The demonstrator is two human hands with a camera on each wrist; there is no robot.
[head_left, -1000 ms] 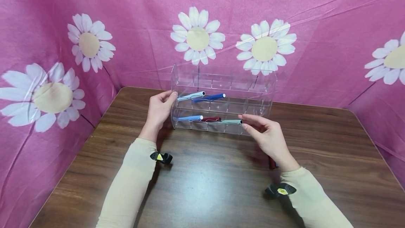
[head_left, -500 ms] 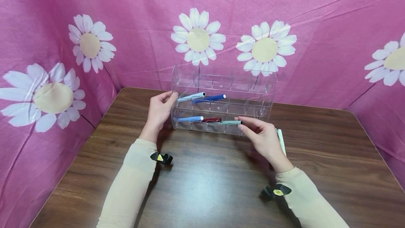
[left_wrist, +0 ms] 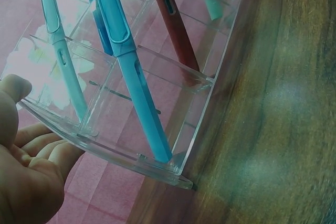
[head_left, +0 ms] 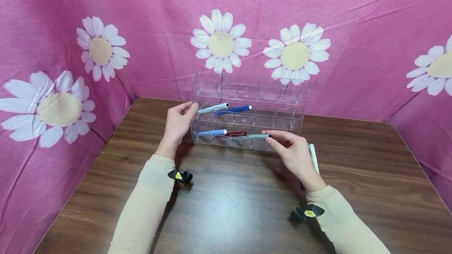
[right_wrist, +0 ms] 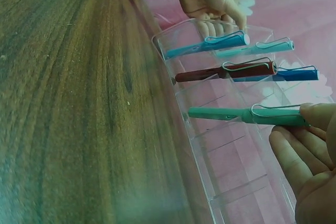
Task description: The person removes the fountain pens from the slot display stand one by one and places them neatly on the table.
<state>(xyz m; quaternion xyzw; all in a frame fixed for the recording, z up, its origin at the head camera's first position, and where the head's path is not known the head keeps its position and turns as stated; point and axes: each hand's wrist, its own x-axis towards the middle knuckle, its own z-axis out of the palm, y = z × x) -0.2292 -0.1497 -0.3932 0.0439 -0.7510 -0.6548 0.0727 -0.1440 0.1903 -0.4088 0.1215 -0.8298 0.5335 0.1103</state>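
A clear acrylic pen stand (head_left: pixel 243 118) with stepped rows of compartments stands on the table. My left hand (head_left: pixel 179 122) grips its left side panel between thumb and fingers. A green pen (right_wrist: pixel 220 114) leans in the front row's third compartment from the left, and my right hand (head_left: pixel 294 154) pinches its capped top end. Left of it in the front row sit a dark red pen (right_wrist: pixel 210 73) and a blue pen (left_wrist: pixel 134 87). In the row behind are a pale blue pen (left_wrist: pixel 64 61) and a dark blue pen (head_left: pixel 234 109).
A pale green pen (head_left: pixel 314 158) lies on the wooden table (head_left: pixel 226 207) beyond my right wrist, partly hidden by it. Behind the stand hangs a pink cloth (head_left: pixel 159 30) with white daisies. The table's back edge runs close to the cloth.
My right hand has shifted slightly left and down, still at the green pen's top. The pale green pen beside the wrist has come into view. My left hand stays on the stand.
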